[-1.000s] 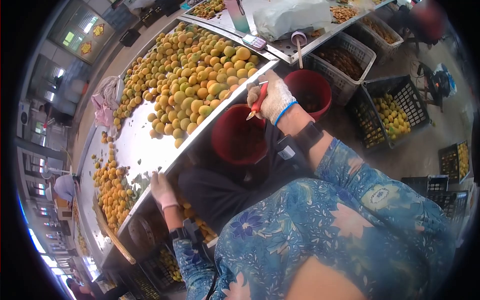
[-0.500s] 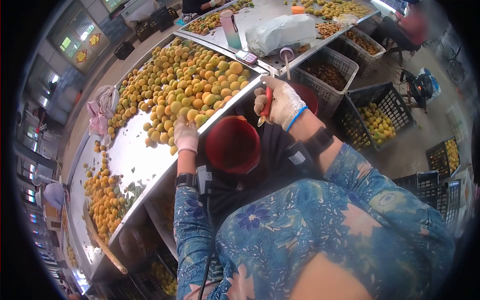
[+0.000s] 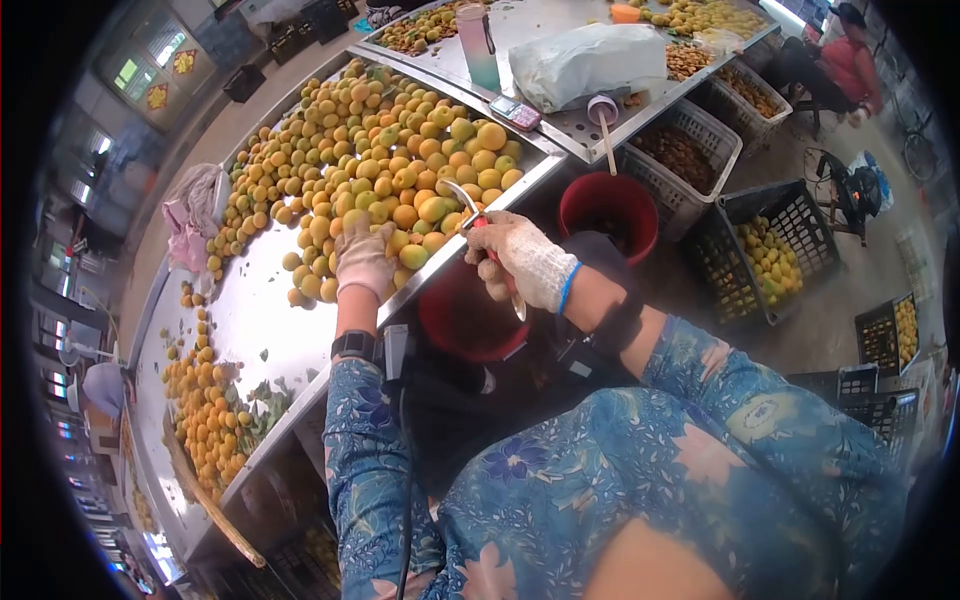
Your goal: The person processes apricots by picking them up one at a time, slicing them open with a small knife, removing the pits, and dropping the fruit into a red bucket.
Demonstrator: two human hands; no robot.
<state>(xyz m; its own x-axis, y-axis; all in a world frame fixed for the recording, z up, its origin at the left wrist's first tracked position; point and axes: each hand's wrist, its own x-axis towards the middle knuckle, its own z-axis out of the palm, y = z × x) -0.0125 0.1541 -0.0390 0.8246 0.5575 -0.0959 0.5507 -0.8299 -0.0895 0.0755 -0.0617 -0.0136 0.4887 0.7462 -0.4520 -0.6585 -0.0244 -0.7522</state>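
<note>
My right hand [image 3: 525,262], in a white knit glove with a blue band at the wrist, grips a red-handled knife [image 3: 480,222]. Its hooked metal blade rises above the fist, toward the fruit, and another metal end shows below the fist. My gloved left hand [image 3: 363,262] is at the near edge of a heap of yellow-orange apricots [image 3: 400,165]. Its fingers are bent around an apricot [image 3: 355,219] there, the fingertips partly hidden among the fruit. Beneath my hands, between my knees, stands a dark red bucket [image 3: 470,325], partly covered by my right hand.
The metal table [image 3: 262,320] has a raised rim. Another red bucket [image 3: 610,215] stands to the right, beside crates [image 3: 690,150] of halved fruit. A phone [image 3: 515,112], a bottle [image 3: 478,48] and a white bag [image 3: 590,65] lie farther back. A seated person [image 3: 850,65] is at right.
My right hand has moved left and down toward the table rim, turning the knife so its hooked blade shows. My left hand has shifted slightly left on the heap.
</note>
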